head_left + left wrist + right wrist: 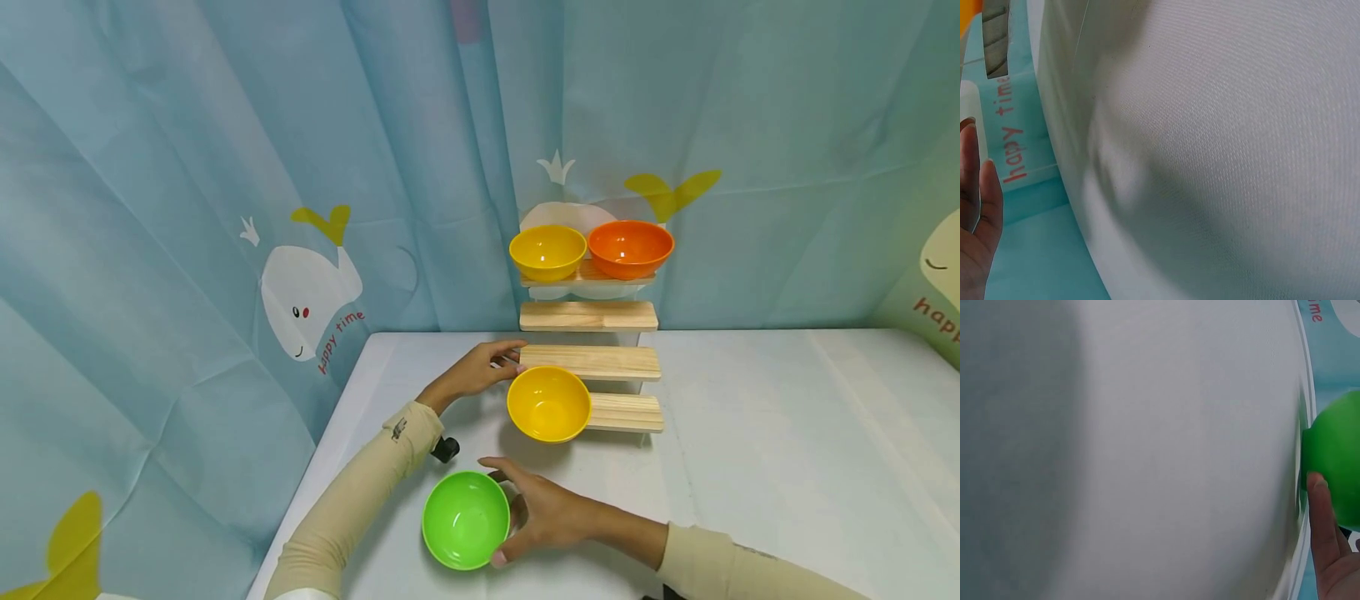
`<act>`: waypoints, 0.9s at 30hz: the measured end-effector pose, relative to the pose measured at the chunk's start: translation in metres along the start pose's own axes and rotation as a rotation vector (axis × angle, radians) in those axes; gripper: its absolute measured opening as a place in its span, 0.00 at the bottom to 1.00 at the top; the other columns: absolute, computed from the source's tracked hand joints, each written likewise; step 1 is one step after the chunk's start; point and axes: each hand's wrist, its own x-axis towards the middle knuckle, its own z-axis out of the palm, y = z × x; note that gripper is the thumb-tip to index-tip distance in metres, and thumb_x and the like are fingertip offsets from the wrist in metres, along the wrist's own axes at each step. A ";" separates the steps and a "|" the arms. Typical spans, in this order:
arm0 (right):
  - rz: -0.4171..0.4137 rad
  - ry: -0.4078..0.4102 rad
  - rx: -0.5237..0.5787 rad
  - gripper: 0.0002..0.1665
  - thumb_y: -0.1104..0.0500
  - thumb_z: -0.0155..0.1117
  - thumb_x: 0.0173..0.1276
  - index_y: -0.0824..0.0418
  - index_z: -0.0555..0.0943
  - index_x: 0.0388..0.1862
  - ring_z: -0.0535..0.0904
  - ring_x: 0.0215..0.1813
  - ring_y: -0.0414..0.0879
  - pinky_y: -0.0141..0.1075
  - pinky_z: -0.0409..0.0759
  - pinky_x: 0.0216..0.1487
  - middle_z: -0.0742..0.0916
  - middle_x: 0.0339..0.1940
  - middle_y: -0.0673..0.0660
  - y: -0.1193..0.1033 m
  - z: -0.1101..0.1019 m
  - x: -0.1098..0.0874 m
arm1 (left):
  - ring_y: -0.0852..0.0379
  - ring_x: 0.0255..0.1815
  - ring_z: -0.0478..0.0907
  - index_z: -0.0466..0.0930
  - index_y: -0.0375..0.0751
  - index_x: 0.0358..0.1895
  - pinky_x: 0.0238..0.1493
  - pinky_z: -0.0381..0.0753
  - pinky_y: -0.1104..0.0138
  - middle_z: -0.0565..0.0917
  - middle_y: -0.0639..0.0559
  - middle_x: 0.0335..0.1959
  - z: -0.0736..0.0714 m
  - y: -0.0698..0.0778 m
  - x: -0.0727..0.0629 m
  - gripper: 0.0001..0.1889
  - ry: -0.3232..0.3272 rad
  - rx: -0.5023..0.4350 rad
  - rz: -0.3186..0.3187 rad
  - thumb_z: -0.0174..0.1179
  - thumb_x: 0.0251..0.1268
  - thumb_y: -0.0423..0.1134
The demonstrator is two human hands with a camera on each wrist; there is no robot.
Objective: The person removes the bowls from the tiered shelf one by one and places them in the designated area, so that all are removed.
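Observation:
A green bowl (pixel 465 521) sits near the front left of the white table (pixel 750 433). My right hand (pixel 513 510) grips its right side, thumb at the near rim and fingers round the far rim. The right wrist view catches the green bowl (pixel 1335 469) with a finger (pixel 1322 519) against it. My left hand (pixel 517 357) reaches forward, and its straight fingers touch the left end of a wooden step (pixel 592 362). A yellow bowl (pixel 549 403) rests on the lowest step (pixel 630 412), just right of that hand. The left hand (pixel 975 212) shows at the left wrist view's edge.
The stepped wooden rack rises against a blue whale-print curtain (pixel 225 208). Its top shelf holds a second yellow bowl (pixel 547 252) and an orange bowl (pixel 630 248). The table's left edge (pixel 337 417) runs close beside both arms. White tabletop stretches to the right.

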 end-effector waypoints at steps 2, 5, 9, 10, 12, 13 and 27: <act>-0.003 -0.004 0.010 0.65 0.58 0.84 0.51 0.60 0.51 0.80 0.84 0.39 0.44 0.35 0.83 0.47 0.68 0.73 0.69 0.000 -0.002 -0.002 | 0.49 0.59 0.80 0.68 0.44 0.74 0.58 0.80 0.60 0.81 0.42 0.60 0.001 0.000 0.000 0.28 0.004 0.004 0.003 0.59 0.75 0.45; -0.007 -0.004 0.023 0.65 0.58 0.83 0.51 0.61 0.52 0.80 0.85 0.38 0.47 0.36 0.84 0.46 0.68 0.73 0.69 0.001 -0.004 -0.004 | 0.49 0.59 0.79 0.68 0.44 0.74 0.59 0.80 0.59 0.81 0.42 0.60 0.001 -0.001 0.001 0.28 0.008 0.007 0.003 0.59 0.75 0.44; -0.014 0.003 0.024 0.64 0.59 0.83 0.51 0.61 0.53 0.80 0.86 0.38 0.48 0.35 0.84 0.47 0.69 0.73 0.68 0.003 -0.006 -0.010 | 0.46 0.60 0.79 0.67 0.42 0.75 0.59 0.79 0.60 0.81 0.40 0.62 0.000 0.004 -0.001 0.28 -0.004 0.003 -0.003 0.58 0.76 0.44; -0.017 0.004 0.022 0.64 0.59 0.83 0.51 0.61 0.53 0.79 0.86 0.38 0.48 0.35 0.84 0.47 0.69 0.72 0.68 0.003 -0.006 -0.011 | 0.47 0.60 0.79 0.67 0.43 0.75 0.59 0.79 0.61 0.81 0.40 0.62 -0.001 0.004 -0.002 0.28 -0.004 0.003 -0.005 0.58 0.76 0.44; -0.019 0.003 0.011 0.63 0.58 0.83 0.51 0.61 0.53 0.79 0.87 0.38 0.47 0.35 0.84 0.47 0.69 0.72 0.68 0.003 -0.008 -0.015 | 0.47 0.60 0.79 0.67 0.43 0.75 0.58 0.80 0.61 0.80 0.40 0.62 -0.001 0.005 -0.002 0.28 -0.005 0.002 -0.009 0.58 0.76 0.44; -0.018 0.000 0.008 0.63 0.58 0.83 0.52 0.61 0.53 0.80 0.87 0.38 0.47 0.35 0.84 0.46 0.70 0.72 0.67 0.003 -0.010 -0.016 | 0.47 0.61 0.78 0.67 0.43 0.75 0.58 0.80 0.61 0.80 0.40 0.62 -0.001 0.005 -0.002 0.28 -0.007 0.002 -0.012 0.58 0.76 0.44; -0.025 -0.070 -0.024 0.61 0.53 0.82 0.55 0.56 0.55 0.80 0.85 0.41 0.47 0.34 0.84 0.40 0.71 0.72 0.67 0.005 -0.029 -0.044 | 0.50 0.59 0.80 0.68 0.45 0.75 0.56 0.81 0.62 0.81 0.43 0.61 0.000 -0.002 0.001 0.27 0.000 -0.006 -0.014 0.58 0.76 0.44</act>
